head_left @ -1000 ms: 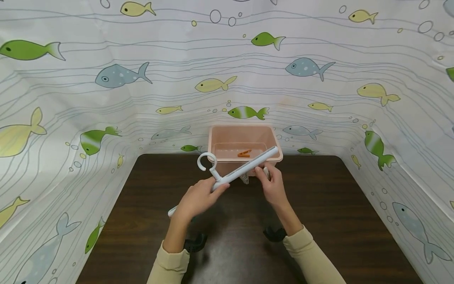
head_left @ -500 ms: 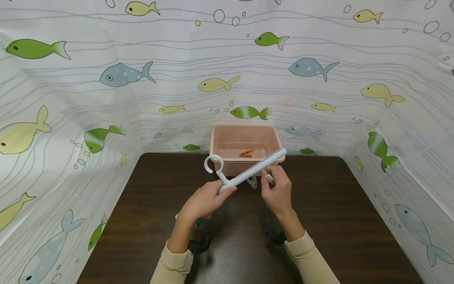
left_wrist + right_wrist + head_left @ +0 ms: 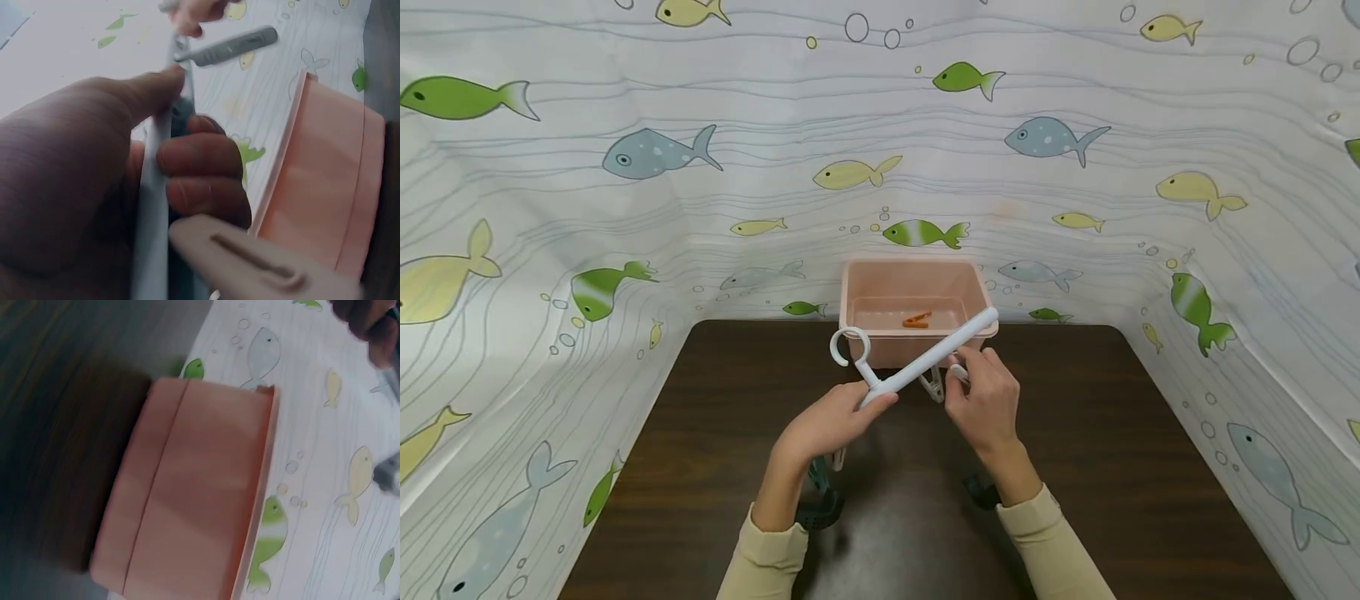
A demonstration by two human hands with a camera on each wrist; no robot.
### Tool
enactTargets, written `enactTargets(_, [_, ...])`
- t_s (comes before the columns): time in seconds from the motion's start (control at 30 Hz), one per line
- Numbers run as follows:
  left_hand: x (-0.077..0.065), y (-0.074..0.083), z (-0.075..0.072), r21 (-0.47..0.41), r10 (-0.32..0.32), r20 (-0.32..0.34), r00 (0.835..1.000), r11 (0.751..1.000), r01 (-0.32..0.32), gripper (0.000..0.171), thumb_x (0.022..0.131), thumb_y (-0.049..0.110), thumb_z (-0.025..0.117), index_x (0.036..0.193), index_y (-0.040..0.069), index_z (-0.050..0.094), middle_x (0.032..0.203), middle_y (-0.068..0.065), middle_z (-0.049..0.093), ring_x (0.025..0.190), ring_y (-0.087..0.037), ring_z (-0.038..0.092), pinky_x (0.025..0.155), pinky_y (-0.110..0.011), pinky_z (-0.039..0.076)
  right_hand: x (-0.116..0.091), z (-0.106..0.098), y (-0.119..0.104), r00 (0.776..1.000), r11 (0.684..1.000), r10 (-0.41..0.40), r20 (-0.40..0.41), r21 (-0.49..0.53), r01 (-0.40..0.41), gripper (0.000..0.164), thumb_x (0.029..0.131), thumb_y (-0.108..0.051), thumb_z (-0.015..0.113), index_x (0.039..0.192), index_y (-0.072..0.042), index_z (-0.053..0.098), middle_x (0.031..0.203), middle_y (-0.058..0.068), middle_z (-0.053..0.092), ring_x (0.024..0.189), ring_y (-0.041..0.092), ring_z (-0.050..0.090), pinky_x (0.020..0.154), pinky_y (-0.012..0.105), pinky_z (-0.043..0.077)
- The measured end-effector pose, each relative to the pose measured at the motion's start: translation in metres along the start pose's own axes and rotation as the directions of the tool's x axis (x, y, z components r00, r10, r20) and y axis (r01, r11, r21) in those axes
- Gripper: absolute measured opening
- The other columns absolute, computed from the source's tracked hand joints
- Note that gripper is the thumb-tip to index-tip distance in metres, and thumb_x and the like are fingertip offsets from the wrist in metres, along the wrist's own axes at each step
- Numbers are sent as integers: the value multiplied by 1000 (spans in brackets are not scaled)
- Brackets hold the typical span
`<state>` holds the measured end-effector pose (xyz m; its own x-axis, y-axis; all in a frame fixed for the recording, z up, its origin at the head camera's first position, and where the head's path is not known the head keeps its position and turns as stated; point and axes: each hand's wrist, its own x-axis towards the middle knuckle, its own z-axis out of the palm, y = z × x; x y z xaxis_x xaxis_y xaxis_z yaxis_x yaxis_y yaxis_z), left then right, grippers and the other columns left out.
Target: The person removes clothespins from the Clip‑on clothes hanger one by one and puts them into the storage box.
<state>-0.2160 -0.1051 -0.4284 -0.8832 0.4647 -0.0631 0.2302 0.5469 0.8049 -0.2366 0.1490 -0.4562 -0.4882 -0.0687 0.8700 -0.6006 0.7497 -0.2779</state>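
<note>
In the head view, a pale blue-white clip hanger (image 3: 928, 357) is held slanted above the table, its round hook (image 3: 850, 346) up. My left hand (image 3: 831, 421) grips its middle just below the hook. The left wrist view shows that thumb and curled fingers (image 3: 200, 150) around the bar, a beige clip (image 3: 250, 256) close to the camera. My right hand (image 3: 987, 400) pinches a small white clip (image 3: 958, 372) under the bar's right half. Another whitish clip (image 3: 932, 386) dangles beside it. One more pale clip (image 3: 837, 458) hangs below my left hand.
A pink plastic box (image 3: 917, 333) stands at the back of the dark wooden table (image 3: 700, 400), behind the hanger. Inside it lies an orange clip (image 3: 917, 320). A white sheet printed with fish (image 3: 955, 192) surrounds the table's back and sides.
The hanger has turned a little, so its slotted edge shows less and its lower left end is hidden. My right hand has shifted slightly to the right, still pinching the small white clip.
</note>
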Motion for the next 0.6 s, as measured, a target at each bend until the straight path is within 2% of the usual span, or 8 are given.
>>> enactTargets(0.07, [-1,1,-1,52,-29,-29,999,998,30,48,110,53,57,85,13,54,69,4,39,57,-11,35,55,-28,34,1,-2,0,992,996,83,96,20,-85,9,101,-10,70,102,-2,73,73,6,61,60,14,46,53,34,41])
enactTargets(0.1, [-1,2,-1,69,-33,-39,999,997,36,48,110,54,57,85,13,54,69,4,39,56,-11,35,54,-28,34,2,-4,1,980,990,134,147,33,-140,9,102,-12,70,103,-4,73,72,5,59,59,13,46,54,33,41])
enactTargets(0.23, [-2,8,0,134,-28,-71,997,990,37,48,110,58,54,87,15,55,69,6,39,54,-10,36,52,-29,33,6,-15,2,891,922,323,318,108,-372,12,109,-21,64,112,-10,66,66,0,46,52,11,38,54,32,36])
enactTargets(0.3, [-2,11,-2,131,-21,-72,997,991,30,48,110,57,55,87,16,56,68,6,38,54,-11,36,53,-29,33,6,-18,2,864,886,366,347,156,-438,13,111,-24,62,115,-12,61,65,-1,41,51,12,35,53,32,35])
enactTargets(0.33, [-3,12,-2,138,-21,-79,997,990,32,48,110,58,55,87,16,56,68,6,38,54,-10,36,53,-29,33,7,-19,2,860,874,372,351,180,-451,13,111,-24,62,115,-11,59,65,0,40,51,12,34,53,32,35])
enactTargets(0.43, [-5,14,-6,161,-30,-106,994,986,47,47,109,57,56,85,16,55,68,6,38,56,-11,37,54,-30,34,7,-19,1,884,879,343,317,224,-421,16,110,-22,65,118,-10,59,70,0,43,55,12,38,55,30,38])
enactTargets(0.6, [-10,15,-10,216,-39,-155,987,974,73,48,108,59,57,85,17,55,69,6,39,59,-11,39,57,-31,36,8,-18,-4,942,939,248,226,182,-291,21,103,-17,76,119,-8,66,75,-1,50,60,10,42,56,27,39])
